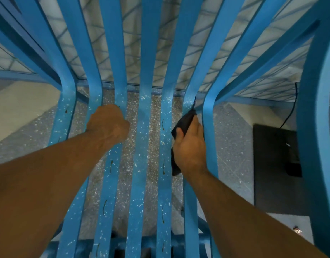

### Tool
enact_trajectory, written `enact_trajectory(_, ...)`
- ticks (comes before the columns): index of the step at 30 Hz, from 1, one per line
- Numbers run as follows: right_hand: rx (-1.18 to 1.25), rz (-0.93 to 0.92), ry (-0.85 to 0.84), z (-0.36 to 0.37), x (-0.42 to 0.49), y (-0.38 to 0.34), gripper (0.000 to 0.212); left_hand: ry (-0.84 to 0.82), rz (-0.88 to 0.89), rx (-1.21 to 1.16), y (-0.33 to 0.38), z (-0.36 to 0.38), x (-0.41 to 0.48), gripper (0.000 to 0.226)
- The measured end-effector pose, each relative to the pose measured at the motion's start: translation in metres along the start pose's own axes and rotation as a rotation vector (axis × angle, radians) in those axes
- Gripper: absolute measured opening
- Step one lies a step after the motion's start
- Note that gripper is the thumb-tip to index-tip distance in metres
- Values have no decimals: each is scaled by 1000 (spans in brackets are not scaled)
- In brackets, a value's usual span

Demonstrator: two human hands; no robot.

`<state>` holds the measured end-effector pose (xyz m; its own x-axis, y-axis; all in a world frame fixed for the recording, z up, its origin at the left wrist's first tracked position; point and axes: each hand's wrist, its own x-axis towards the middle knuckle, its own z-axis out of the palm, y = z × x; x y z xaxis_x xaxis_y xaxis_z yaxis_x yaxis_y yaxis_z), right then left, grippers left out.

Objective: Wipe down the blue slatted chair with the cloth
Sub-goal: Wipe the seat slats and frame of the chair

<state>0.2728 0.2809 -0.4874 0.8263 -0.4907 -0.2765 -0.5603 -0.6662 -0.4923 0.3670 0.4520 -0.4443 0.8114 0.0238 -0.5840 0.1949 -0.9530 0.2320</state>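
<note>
A person leaned over a blue slatted chair (145, 53), both bare arms reaching in from the seat's front edge toward the bend where the seat slats curved up into the back. The left hand (108, 123) was clenched round a slat left of the seat's centre, just short of that bend, knuckles up and fingertips hidden beneath the slat. The right hand (191, 146) grasped a dark cloth (185, 121) against a slat near the seat's right edge, with the thumb lying over the fabric. One end of the cloth poked out past the fingers toward the back of the seat, and the other hung down beside the wrist, in the gap between slats. The two hands were well apart, with two bare slats between them. Pale specks dotted the seat slats, thickest near the bend, and thin dark streaks marked several of them. A speckled floor (154, 146) showed through the gaps under the seat. Pale tiles (134, 43) showed between the back slats, crossed by the slats' shadows. Beyond the chair's right edge lay a dark mat (272, 164), and a black cable (290, 112) ran down to it. At the far right, a broad blue upright of the chair filled the frame's edge.
</note>
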Motion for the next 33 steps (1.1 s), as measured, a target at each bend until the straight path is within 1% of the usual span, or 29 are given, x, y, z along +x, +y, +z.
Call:
enact_trajectory(2,-3,40,-7,0,13,-4,65,21,-3,3,3,1,0,38)
enact_trajectory(4,29,112,-1,-2,31,-13,56,23,-3,25,5,1,-3,42)
enact_trajectory(6,109,152,9,-1,53,-20,45,15,3,48,6,2,-3,43)
enact_trajectory(8,215,128,60,0,72,-24,31,14,8,43,6,1,-1,41)
enact_trajectory(9,257,103,97,1,78,-25,29,18,7,34,6,1,-1,40)
enact_trajectory(11,324,42,158,1,86,-27,34,20,1,24,5,2,0,39)
enact_trajectory(13,376,-25,229,0,90,-30,45,18,-3,12,5,3,-1,38)
enact_trajectory(15,466,-101,339,-2,96,-36,49,26,-1,-6,5,4,0,32)
enact_trajectory(18,590,-178,521,-10,107,-54,40,28,9,-6,5,4,1,30)
enact_trajectory(20,637,-165,615,-15,113,-64,33,15,11,-1,4,4,1,30)
enact_trajectory(22,698,-108,675,-18,117,-69,36,19,-2,-11,5,4,1,32)
enact_trajectory(25,738,35,679,-17,119,-72,44,19,-16,1,5,5,1,31)
enact_trajectory(28,683,97,618,-17,113,-72,49,3,-15,-6,4,4,0,33)
enact_trajectory(30,583,94,500,-18,105,-66,49,-14,-17,9,5,2,0,33)
enact_trajectory(33,423,125,249,-15,93,-48,50,-23,-6,41,6,0,0,34)
